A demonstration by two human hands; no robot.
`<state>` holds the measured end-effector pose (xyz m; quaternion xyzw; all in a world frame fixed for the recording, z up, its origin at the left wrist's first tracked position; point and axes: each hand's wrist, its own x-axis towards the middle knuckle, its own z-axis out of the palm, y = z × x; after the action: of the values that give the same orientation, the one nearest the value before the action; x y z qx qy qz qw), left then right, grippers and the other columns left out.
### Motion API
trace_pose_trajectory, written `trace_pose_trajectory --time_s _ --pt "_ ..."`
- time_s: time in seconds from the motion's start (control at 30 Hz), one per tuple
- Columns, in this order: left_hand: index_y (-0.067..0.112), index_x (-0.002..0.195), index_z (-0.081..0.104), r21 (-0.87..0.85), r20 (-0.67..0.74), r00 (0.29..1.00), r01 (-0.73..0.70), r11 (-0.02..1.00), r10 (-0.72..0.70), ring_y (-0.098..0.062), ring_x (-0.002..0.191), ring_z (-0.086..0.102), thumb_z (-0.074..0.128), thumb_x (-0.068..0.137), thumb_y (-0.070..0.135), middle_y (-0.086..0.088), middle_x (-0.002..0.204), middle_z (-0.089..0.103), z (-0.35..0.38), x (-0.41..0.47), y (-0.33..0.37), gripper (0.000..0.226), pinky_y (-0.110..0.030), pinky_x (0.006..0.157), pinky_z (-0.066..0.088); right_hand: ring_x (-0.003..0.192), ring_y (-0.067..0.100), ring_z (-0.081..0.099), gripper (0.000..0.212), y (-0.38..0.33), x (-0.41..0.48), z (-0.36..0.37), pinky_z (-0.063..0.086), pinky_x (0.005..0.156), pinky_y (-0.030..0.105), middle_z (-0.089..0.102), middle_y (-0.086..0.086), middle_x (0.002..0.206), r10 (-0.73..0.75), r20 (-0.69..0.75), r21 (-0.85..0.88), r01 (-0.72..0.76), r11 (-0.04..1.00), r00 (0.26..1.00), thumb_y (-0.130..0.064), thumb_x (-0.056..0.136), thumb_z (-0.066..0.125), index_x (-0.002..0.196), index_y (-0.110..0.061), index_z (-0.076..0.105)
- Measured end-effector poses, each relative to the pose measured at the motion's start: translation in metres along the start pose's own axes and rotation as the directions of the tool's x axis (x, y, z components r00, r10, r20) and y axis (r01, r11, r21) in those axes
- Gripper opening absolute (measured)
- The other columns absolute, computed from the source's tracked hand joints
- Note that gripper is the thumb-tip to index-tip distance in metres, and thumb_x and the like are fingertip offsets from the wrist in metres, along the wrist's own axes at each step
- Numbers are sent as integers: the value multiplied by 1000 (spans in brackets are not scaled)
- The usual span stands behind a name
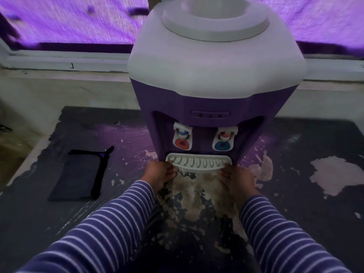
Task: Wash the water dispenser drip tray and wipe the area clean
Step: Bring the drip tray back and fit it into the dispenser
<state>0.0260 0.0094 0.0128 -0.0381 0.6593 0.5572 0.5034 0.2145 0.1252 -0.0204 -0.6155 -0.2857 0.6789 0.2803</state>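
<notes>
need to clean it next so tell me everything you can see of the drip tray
The drip tray is white, seemingly plastic, a wide curved piece with a slotted grille on top. It sits level at the dispenser's base under the two taps. The left hand and right hand each hold one end.

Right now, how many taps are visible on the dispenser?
2: the red-lever tap on the left and the blue-lever tap on the right, both above the drip tray.
</notes>
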Motion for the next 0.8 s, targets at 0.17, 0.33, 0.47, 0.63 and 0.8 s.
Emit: trace_pose_trajectory --time_s 0.17,0.33,0.47,0.63,0.8 --pt "-2 99 52 -46 -1 1000 -6 999 5 -23 72 60 45 97 0 -14 80 58 0 1 -5 8 -31 66 52 70 19 64 6 4 -2 -2 57 71 32 61 10 81 -42 51 -5 42 999 998 -3 91 51 94 0 56" --pt "0 90 57 -10 14 1000 -27 1000 28 -25 76 62 48 95 3 -14 82 62 -2 -6 -7 11 -32 67 51 67 15 59 21 8 -8 -4 54 76 35 56 5 75 -99 70 -100 106 989 993 -3 90 48 73 -14 53" --pt "7 90 56 103 20 999 -45 994 44 -20 64 57 46 94 6 -9 75 60 -3 -19 -7 10 -30 61 47 74 20 54 29 10 -17 -3 49 90 46 52 2 74 -148 110 -248 171 954 983 0 92 46 69 -17 49" --pt "8 92 51 71 72 994 -83 994 78 -11 36 47 40 95 5 -4 63 50 -16 -40 -9 12 -24 45 38 61 16 56 18 16 -52 24 48 60 28 55 4 70 -17 236 -123 48 991 972 -1 90 50 76 -11 52" --pt "14 79 45 40 32 988 -153 987 152 -13 45 38 41 90 -4 -3 60 47 -48 -58 -13 21 -21 43 26 53 14 46 20 29 -112 71 39 55 27 47 2 60 -5 460 -181 100 978 888 0 92 47 76 -12 54"
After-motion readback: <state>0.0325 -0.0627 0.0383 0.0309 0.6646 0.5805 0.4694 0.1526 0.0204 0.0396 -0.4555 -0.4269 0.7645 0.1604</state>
